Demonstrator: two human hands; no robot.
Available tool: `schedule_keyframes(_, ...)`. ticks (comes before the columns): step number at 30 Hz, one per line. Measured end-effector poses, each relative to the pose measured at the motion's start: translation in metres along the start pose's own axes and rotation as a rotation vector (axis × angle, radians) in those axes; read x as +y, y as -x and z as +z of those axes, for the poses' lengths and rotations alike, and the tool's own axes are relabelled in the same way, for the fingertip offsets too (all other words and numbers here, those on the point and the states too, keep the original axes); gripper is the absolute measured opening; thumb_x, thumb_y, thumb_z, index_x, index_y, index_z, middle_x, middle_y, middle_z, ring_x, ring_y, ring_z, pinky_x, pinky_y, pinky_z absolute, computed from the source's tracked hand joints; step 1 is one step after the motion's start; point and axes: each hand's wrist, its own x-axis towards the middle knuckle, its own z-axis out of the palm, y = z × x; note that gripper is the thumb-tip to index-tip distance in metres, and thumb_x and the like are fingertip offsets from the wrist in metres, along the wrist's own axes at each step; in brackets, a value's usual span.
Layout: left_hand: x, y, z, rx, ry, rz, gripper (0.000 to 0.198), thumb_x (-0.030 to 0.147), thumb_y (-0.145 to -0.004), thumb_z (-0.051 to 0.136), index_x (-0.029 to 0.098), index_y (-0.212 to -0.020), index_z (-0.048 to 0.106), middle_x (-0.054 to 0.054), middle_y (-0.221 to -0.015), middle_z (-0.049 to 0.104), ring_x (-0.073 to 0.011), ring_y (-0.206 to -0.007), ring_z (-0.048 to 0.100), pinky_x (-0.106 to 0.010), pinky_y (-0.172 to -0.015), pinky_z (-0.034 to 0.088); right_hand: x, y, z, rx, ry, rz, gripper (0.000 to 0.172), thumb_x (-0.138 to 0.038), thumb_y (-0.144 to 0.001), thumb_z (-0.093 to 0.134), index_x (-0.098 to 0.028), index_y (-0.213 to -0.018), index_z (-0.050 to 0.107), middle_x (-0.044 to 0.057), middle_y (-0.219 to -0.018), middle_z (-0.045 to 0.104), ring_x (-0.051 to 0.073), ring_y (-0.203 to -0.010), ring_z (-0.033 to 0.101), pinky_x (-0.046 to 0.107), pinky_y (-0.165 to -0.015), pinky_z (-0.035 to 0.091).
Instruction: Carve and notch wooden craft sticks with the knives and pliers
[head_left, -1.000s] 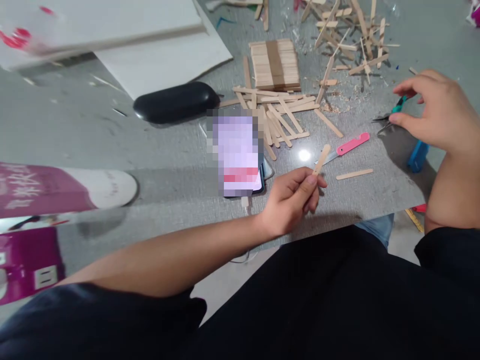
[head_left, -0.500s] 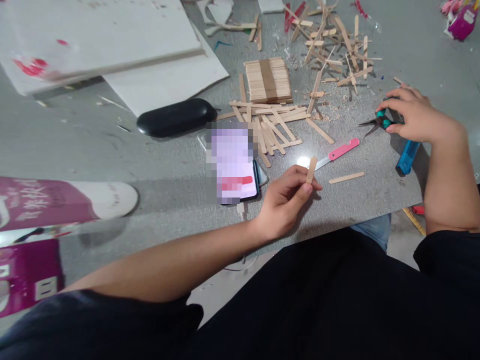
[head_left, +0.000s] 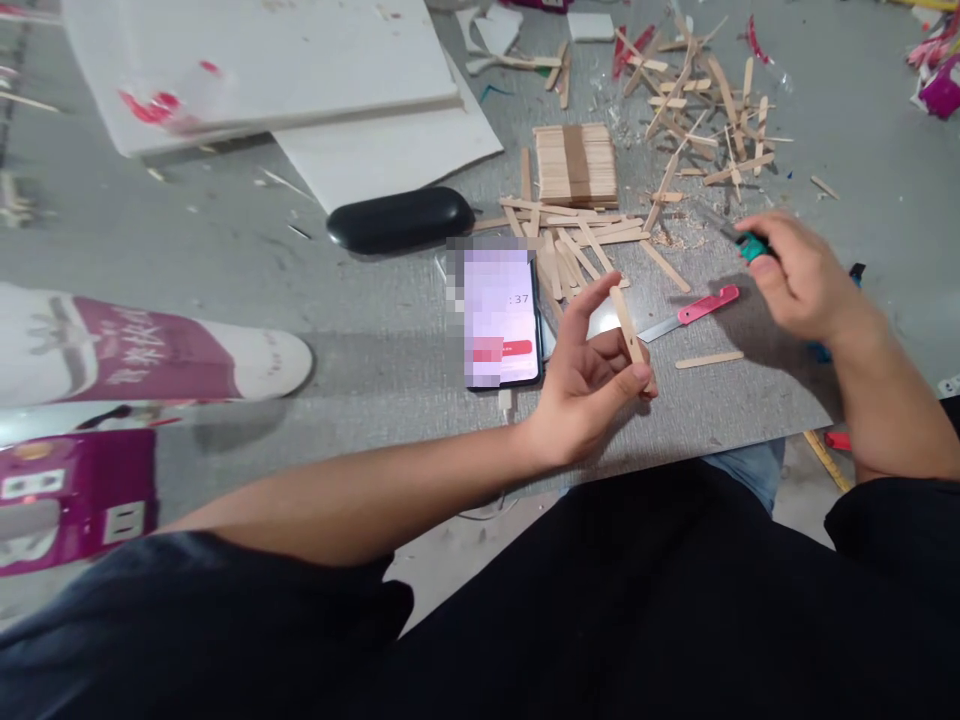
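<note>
Left hand (head_left: 592, 385) pinches a flat pale wooden craft stick (head_left: 626, 325), seemingly uncut, above the grey tabletop (head_left: 360, 350). Right hand (head_left: 795, 280) grips small teal-handled snips (head_left: 752, 246) nearby. Loose sticks (head_left: 581, 235) lie unused; crossed stick pieces (head_left: 705, 110) look assembled.

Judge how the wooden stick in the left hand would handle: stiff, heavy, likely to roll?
Probably stiff: the wooden stick juts straight though the left hand pinches only one end. Likely light, being thin. Flat, so unlikely to roll.
</note>
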Motion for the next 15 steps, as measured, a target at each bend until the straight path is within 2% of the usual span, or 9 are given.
schedule_keyframes(2, -0.001, 0.0, 0.0, -0.017, 0.023, 0.024, 0.082, 0.032, -0.104, 0.089, 0.041, -0.167, 0.038, 0.005, -0.096, 0.073, -0.0145, -0.07, 0.079, -0.028, -0.065, 0.07, -0.02, 0.0, 0.015, -0.042, -0.022, -0.073, 0.054, -0.064, -0.116, 0.047, -0.024, -0.146, 0.066, 0.015, -0.13, 0.076, 0.031, -0.116, 0.075, 0.052, -0.102, 0.064)
schedule_keyframes(5, 0.002, 0.0, 0.0, -0.004, -0.007, 0.035, 0.078, 0.033, -0.103, 0.09, 0.04, -0.164, 0.042, 0.004, -0.097, 0.075, -0.0155, -0.069, 0.081, -0.027, -0.061, 0.068, -0.036, 0.001, 0.033, -0.045, -0.028, -0.151, 0.055, -0.073, -0.109, 0.061, -0.025, -0.134, 0.07, 0.013, -0.121, 0.077, 0.032, -0.106, 0.074, 0.048, -0.091, 0.064)
schedule_keyframes(9, 0.011, 0.0, 0.004, 0.091, -0.086, 0.0, 0.093, 0.04, -0.098, 0.095, 0.04, -0.17, 0.037, 0.004, -0.092, 0.075, -0.02, -0.066, 0.083, -0.03, -0.06, 0.069, -0.039, 0.003, 0.042, -0.032, -0.024, -0.199, 0.05, -0.073, -0.108, 0.064, -0.028, -0.13, 0.068, 0.012, -0.118, 0.076, 0.032, -0.104, 0.072, 0.048, -0.087, 0.063)
schedule_keyframes(12, 0.016, 0.0, 0.007, 0.143, -0.091, -0.055, 0.092, 0.044, -0.095, 0.097, 0.039, -0.167, 0.039, 0.005, -0.09, 0.075, -0.0217, -0.065, 0.084, -0.031, -0.058, 0.07, -0.039, 0.004, 0.041, -0.062, -0.077, -0.192, 0.049, -0.072, -0.106, 0.067, -0.03, -0.132, 0.066, 0.011, -0.118, 0.075, 0.031, -0.1, 0.072, 0.047, -0.084, 0.062)
schedule_keyframes(15, 0.016, -0.002, 0.009, 0.145, -0.044, -0.071, 0.089, 0.046, -0.095, 0.098, 0.037, -0.161, 0.04, 0.006, -0.087, 0.077, -0.0213, -0.065, 0.085, -0.029, -0.058, 0.069, -0.041, 0.004, 0.041, -0.071, -0.133, -0.177, 0.048, -0.07, -0.106, 0.069, -0.03, -0.132, 0.066, 0.011, -0.12, 0.075, 0.032, -0.102, 0.072, 0.049, -0.086, 0.062)
